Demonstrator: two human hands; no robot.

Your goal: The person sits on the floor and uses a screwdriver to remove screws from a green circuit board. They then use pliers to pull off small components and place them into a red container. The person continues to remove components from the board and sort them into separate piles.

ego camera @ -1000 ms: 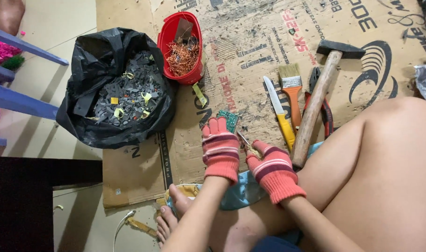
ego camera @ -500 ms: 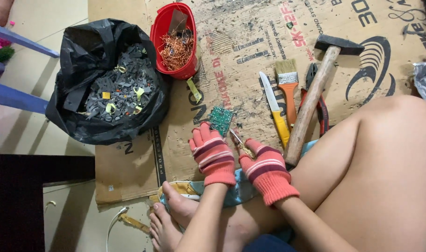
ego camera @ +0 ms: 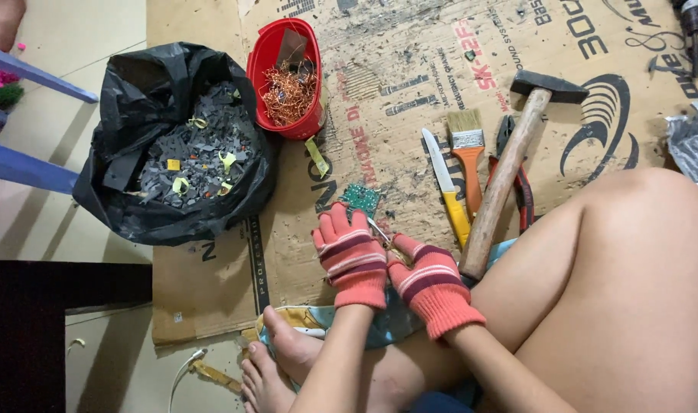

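My left hand (ego camera: 350, 256), in a pink striped glove, holds a small green circuit board (ego camera: 360, 199) that sticks out above its fingertips. My right hand (ego camera: 432, 281), in a matching glove, is pressed against the left and grips a small metal hand tool (ego camera: 383, 233) whose tip reaches the board's lower edge. Both hands hover over a printed cardboard sheet (ego camera: 410, 69) on the floor, just above my crossed legs and bare feet (ego camera: 276, 359).
A black bag (ego camera: 127, 206) of grey scraps lies at left, beside a red tub (ego camera: 266, 57) of copper wire. Right of my hands lie a yellow-handled knife (ego camera: 450, 195), an orange brush (ego camera: 469, 157), red pliers (ego camera: 523, 191) and a hammer (ego camera: 510, 164). Blue chair legs (ego camera: 27, 164) stand far left.
Both hands stay together on the board and have drifted slightly toward me. The view has shifted a little; the things on the cardboard have not moved.
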